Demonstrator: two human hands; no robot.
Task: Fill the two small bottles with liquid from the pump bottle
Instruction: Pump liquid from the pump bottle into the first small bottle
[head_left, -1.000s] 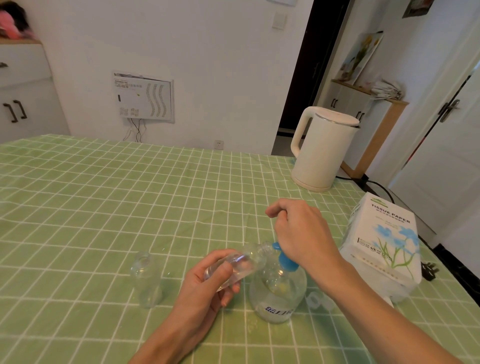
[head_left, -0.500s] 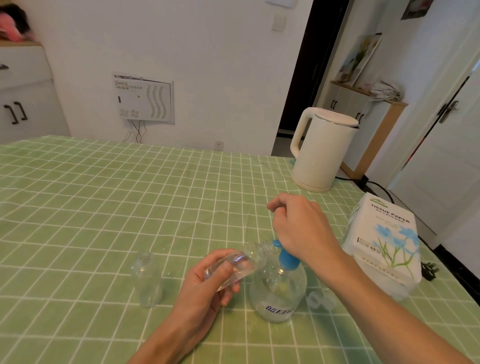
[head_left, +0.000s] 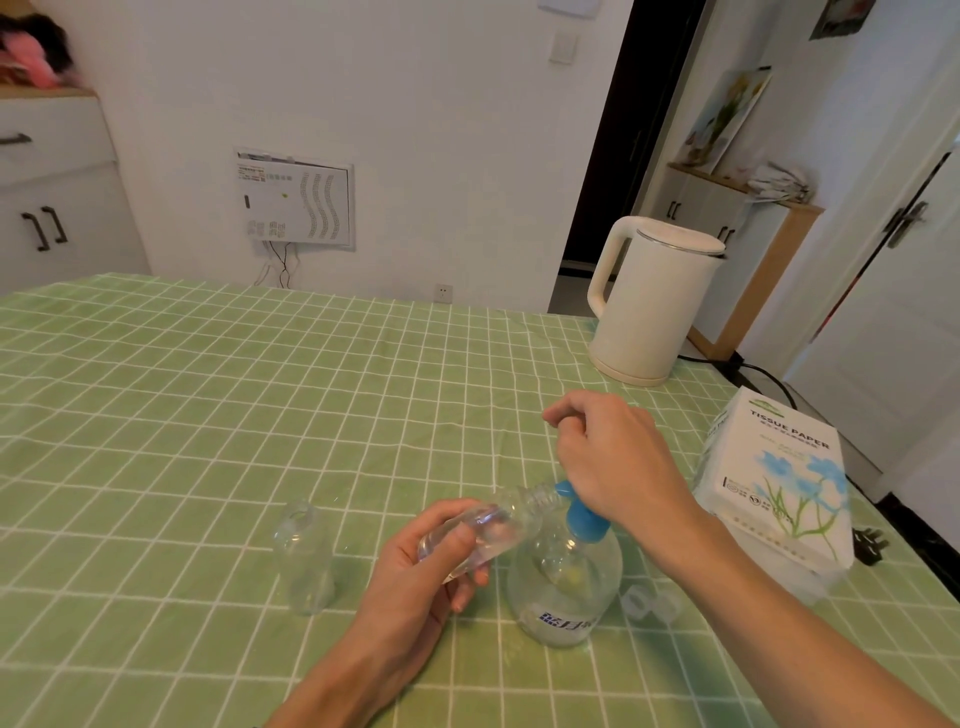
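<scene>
A clear round pump bottle (head_left: 566, 587) with a blue pump head stands on the green checked tablecloth. My right hand (head_left: 618, 457) sits on top of the pump head with curled fingers, hiding most of it. My left hand (head_left: 421, 566) grips a small clear bottle (head_left: 493, 530), tilted on its side with its threaded mouth against the blue nozzle. A second small clear bottle (head_left: 306, 561) stands upright and uncapped to the left.
A white kettle (head_left: 649, 306) stands at the back right. A pack of tissue paper (head_left: 779, 483) lies right of the pump bottle. Two small clear caps (head_left: 649, 605) lie beside the pump bottle. The table (head_left: 208, 389) spreads wide to the left.
My right hand has risen slightly on the pump head. The left hand keeps the tilted small bottle at the nozzle.
</scene>
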